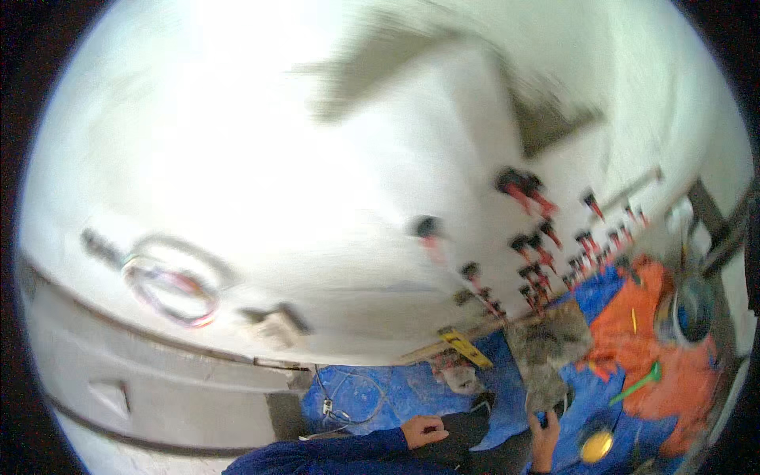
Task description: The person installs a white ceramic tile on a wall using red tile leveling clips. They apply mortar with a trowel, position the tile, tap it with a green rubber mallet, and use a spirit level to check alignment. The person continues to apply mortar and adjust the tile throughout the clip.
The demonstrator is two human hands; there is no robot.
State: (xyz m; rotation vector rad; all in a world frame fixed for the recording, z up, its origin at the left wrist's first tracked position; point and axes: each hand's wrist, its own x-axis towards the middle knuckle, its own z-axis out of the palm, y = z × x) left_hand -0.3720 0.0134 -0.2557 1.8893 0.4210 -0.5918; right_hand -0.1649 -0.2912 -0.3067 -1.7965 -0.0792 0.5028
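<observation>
My left hand (425, 431) lies over my dark trouser leg (463, 428), with a gap between thumb and curled fingers and nothing visible in it. My right hand (545, 439) reaches up from the lower edge, thumb and fingers around a small dark object that I cannot make out. Just beyond it lies a grey, mortar-smeared piece (546, 386), adjoining a rough grey slab (560, 332). A yellow spirit level (465, 348) leans left of the slab. Many red and black tile-levelling clips (538, 250) stick out of the pale surface ahead. Motion blur hides fine detail.
Blue sheeting (360, 393) and an orange sheet (645, 380) cover the floor. A bucket (687, 317) stands at the right, near a green-handled tool (637, 385) and a yellow round thing (597, 447). A cable (342, 413) lies at the left. A coloured hoop (170, 291) shows blurred on the pale surface.
</observation>
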